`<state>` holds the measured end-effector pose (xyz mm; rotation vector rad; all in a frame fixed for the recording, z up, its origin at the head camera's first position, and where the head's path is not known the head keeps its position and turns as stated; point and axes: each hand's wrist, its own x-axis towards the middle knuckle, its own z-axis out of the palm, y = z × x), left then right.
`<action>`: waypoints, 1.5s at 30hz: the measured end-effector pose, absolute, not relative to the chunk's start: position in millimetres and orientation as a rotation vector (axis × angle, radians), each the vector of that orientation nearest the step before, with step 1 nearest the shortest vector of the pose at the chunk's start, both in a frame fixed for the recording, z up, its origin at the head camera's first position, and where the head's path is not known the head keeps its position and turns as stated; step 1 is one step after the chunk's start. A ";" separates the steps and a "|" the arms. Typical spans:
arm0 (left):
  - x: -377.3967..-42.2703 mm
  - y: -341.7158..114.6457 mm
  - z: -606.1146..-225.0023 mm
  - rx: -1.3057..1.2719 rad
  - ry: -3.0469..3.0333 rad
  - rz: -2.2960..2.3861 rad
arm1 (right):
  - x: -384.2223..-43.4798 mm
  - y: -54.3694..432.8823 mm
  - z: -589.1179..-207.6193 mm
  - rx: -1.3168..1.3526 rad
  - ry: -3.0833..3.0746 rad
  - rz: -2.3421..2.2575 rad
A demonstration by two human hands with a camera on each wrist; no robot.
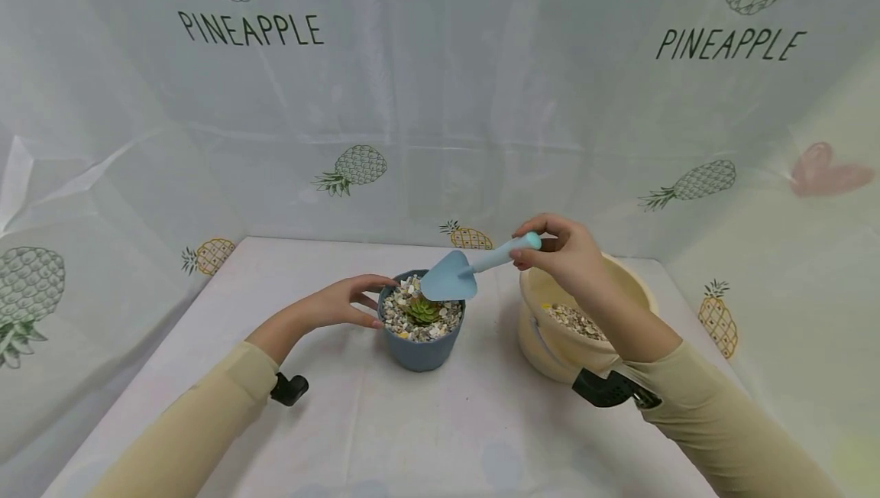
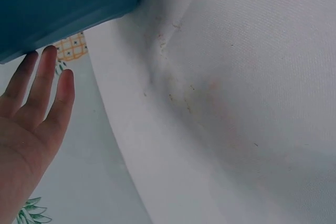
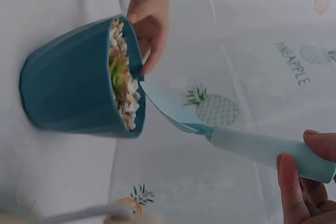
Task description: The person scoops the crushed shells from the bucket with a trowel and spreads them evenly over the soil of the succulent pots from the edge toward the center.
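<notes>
A blue-grey plant pot [image 1: 421, 353] stands upright on the table, holding a green succulent [image 1: 423, 311] amid pale pebbles [image 3: 128, 106]. My left hand [image 1: 344, 301] is at the pot's left rim, its thumb and fingers spread around that side; in the left wrist view, three of its fingers [image 2: 39, 90] stretch out fairly straight beside the wall. With thumb and fingertips, my right hand [image 1: 567, 253] pinches the end of a light-blue trowel [image 1: 450, 276] by its handle. The trowel's blade slants down over the pot's back rim and pebbles, and no pebbles show on it.
To the right, under my right forearm, stands a cream bucket [image 1: 532, 337] with a grey handle and mixed pebbles [image 1: 577, 321] inside. A white cloth [image 1: 426, 437] covers the table. Behind it rises a pineapple-printed sheet [image 1: 440, 101]. Small dark specks dot the cloth beside the pot.
</notes>
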<state>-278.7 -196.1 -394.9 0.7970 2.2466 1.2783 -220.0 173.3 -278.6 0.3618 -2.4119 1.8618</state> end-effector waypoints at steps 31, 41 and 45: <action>-263.1 -196.1 -398.5 0.670 2.316 1.405 | -178.4 312.3 -258.5 0.245 -2.084 1.927; -257.1 -195.2 -399.3 0.611 2.360 1.481 | -172.5 326.2 -289.1 0.085 -2.450 1.646; -253.1 -196.5 -397.7 0.601 2.383 1.495 | -173.4 321.7 -299.4 0.044 -2.570 1.534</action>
